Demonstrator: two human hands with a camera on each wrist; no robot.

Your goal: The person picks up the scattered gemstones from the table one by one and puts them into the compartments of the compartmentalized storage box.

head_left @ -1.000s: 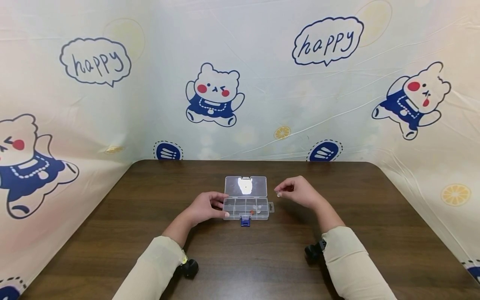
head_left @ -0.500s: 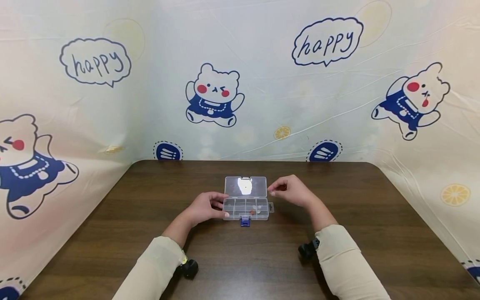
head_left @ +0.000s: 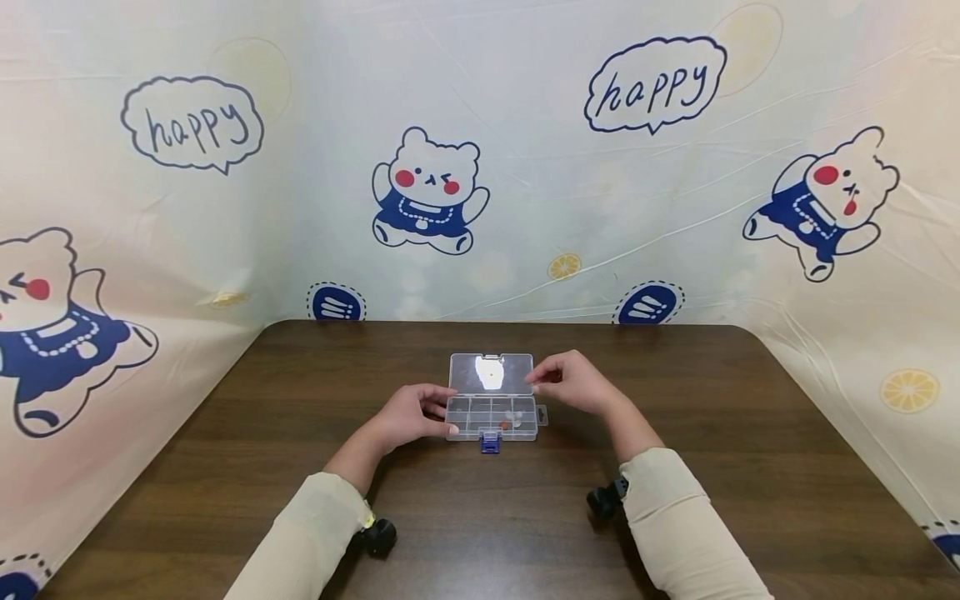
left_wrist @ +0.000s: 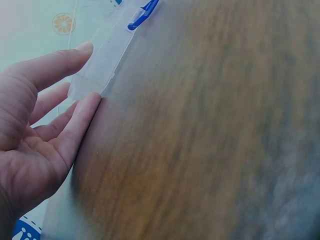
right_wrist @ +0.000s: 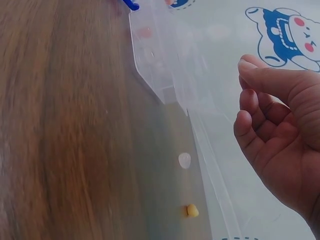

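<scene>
A clear plastic compartment box [head_left: 458, 415] lies on the table, its lid [head_left: 467, 373] raised at the back and its blue latch [head_left: 490, 444] at the front. My left hand [head_left: 405, 412] holds its left end, thumb at the front and fingers at the back. Small pieces, one orange-red [head_left: 504, 425] and several clear or whitish [head_left: 516, 417], lie in the right compartments. My right hand [head_left: 576, 383] hovers by the lid's right edge, thumb and forefinger pinched together. The small pale piece pinched there earlier is hidden now.
In the right wrist view a whitish piece [right_wrist: 184, 160] and a yellow piece [right_wrist: 192, 210] lie on the brown table [head_left: 480, 517] beyond the box's right end. A printed cloth [head_left: 525, 208] hangs behind the table.
My right hand has moved left from beside the box to the lid's right edge, its fingertips kept pinched. My left hand and the box have stayed put.
</scene>
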